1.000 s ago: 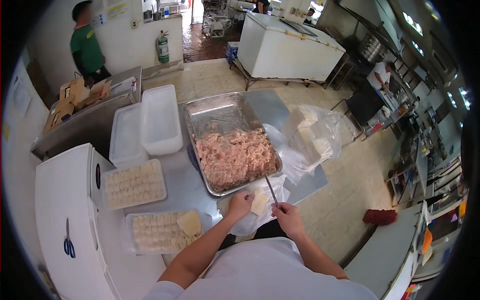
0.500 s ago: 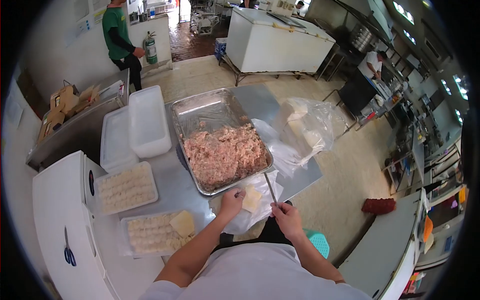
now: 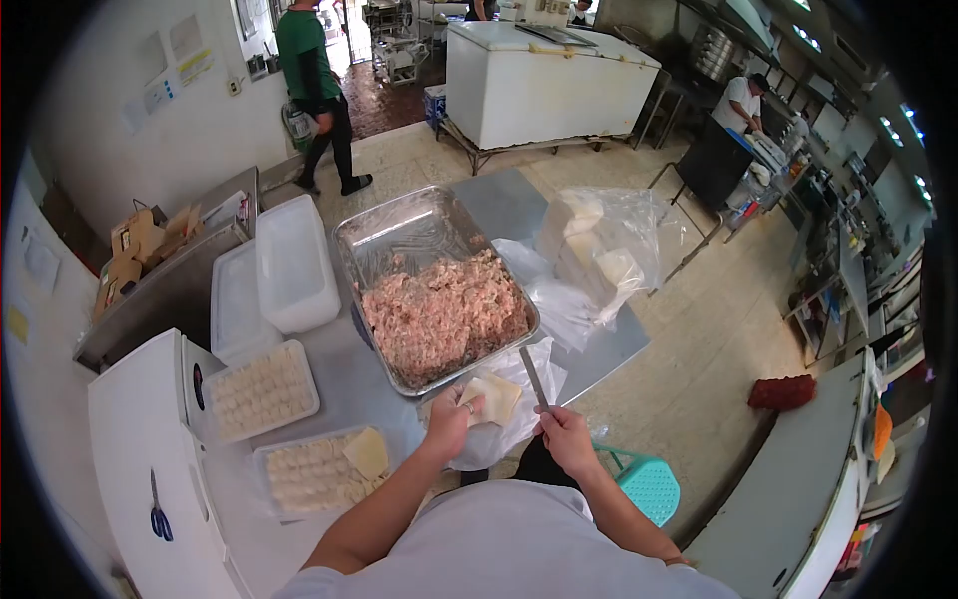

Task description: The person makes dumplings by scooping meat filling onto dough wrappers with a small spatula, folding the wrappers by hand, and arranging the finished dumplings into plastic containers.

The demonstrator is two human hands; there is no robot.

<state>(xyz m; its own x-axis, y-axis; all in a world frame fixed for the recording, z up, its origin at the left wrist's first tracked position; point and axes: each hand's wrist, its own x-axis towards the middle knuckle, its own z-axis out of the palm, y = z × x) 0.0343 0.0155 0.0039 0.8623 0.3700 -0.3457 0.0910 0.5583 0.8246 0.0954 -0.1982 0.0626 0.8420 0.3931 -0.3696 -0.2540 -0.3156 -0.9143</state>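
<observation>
My left hand (image 3: 449,424) is closed, its thumb and fingers pinching a thin pale dough wrapper (image 3: 496,399) at its left side. Beneath this wrapper a white plastic bag (image 3: 511,435) is spread at the table's near edge. My right hand (image 3: 566,437) grips a flat, narrow metal spatula (image 3: 535,377) by its lower end, blade pointing up toward the tray. Just beyond both hands stands a deep metal tray (image 3: 519,344), partly filled with pink minced meat (image 3: 439,317).
To the left sit two plastic containers of formed dumplings (image 3: 261,391) (image 3: 309,469), the nearer with a loose wrapper (image 3: 366,452) on top. Stacked white tubs (image 3: 296,262) stand behind. Bagged wrappers (image 3: 594,245) lie right. Scissors (image 3: 160,509) rest on a white freezer; a turquoise stool (image 3: 649,489) stands right.
My left hand has moved onto the wrapper's edge, and the wrapper looks raised. The spatula is still in my right hand. A person in green has walked to the right in the background.
</observation>
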